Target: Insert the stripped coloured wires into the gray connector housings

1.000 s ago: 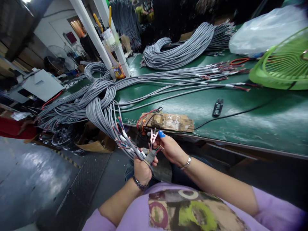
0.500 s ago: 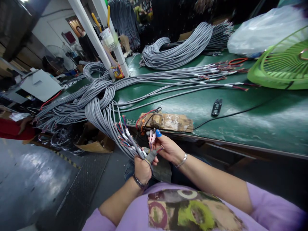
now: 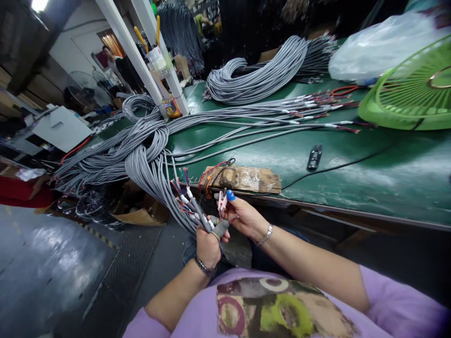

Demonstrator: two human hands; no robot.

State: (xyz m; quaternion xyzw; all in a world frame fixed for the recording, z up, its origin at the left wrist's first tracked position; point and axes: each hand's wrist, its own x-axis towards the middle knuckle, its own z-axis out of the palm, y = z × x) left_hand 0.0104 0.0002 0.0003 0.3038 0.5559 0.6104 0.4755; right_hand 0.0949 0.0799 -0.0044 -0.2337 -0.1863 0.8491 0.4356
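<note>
My left hand (image 3: 208, 246) is closed round a bunch of grey cables (image 3: 200, 214), with grey covers on its fingers. Their ends show white sleeves and thin coloured wires (image 3: 185, 176). Close beside it, my right hand (image 3: 248, 219), a blue cover on its thumb, pinches a small pale pink tool with a dark tip (image 3: 222, 201); its exact kind is unclear. Several thin coloured wires (image 3: 233, 218) stick out between the two hands. Just beyond the fingers, a worn wooden block (image 3: 255, 179) with red and black leads lies at the table's edge.
Long grey cables (image 3: 144, 162) drape over the green table (image 3: 352, 188) and hang off its near side. A coiled bundle (image 3: 260, 77), a black snipping tool (image 3: 314, 157), a green fan (image 3: 416, 89) and a plastic bag (image 3: 373, 51) lie on it. White posts (image 3: 169, 70) rise behind. People stand at left.
Both hands stay nearly in place with the cables and the pink tool. The coloured wire ends have shifted slightly. The view has moved a little, and a person in the background has changed posture.
</note>
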